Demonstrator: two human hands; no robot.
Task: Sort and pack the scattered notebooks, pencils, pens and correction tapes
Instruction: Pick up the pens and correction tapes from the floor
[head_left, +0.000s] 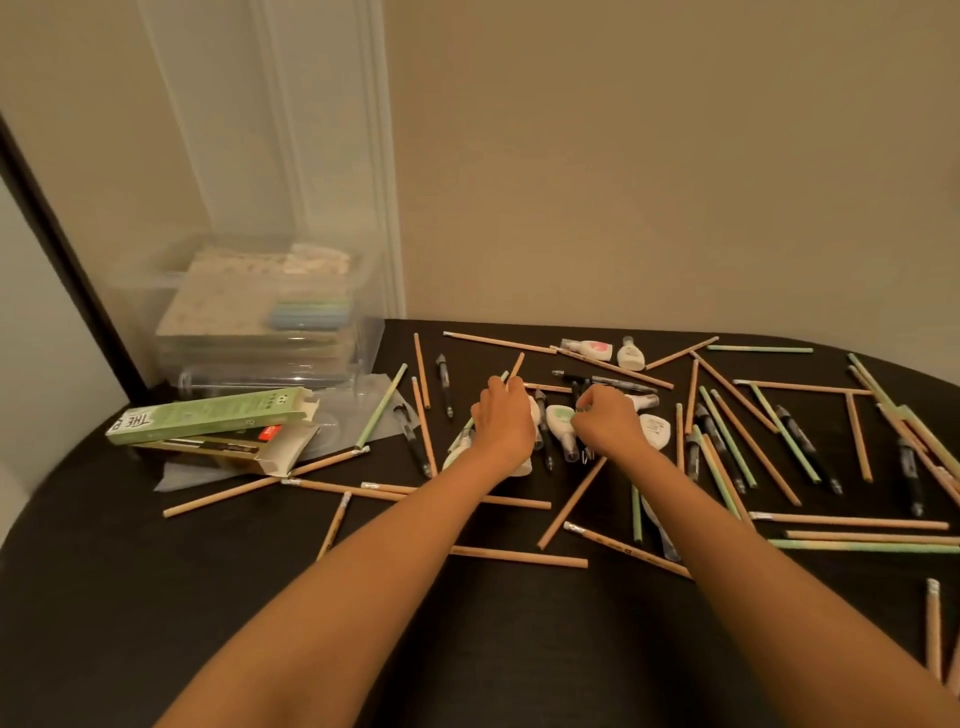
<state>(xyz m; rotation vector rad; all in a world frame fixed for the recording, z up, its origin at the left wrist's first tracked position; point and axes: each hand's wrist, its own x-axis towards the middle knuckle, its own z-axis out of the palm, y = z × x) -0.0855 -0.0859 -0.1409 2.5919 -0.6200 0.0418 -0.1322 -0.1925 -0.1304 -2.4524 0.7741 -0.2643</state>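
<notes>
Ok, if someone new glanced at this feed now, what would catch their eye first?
First the pencils and pens strewn all over the dark table. At its middle the left hand grips a wooden pencil, and the right hand curls among the correction tapes. A clear bin holding notebooks stands at the back left.

Dim warm indoor light, soft blur throughout, wide-angle bending at the edges
</notes>
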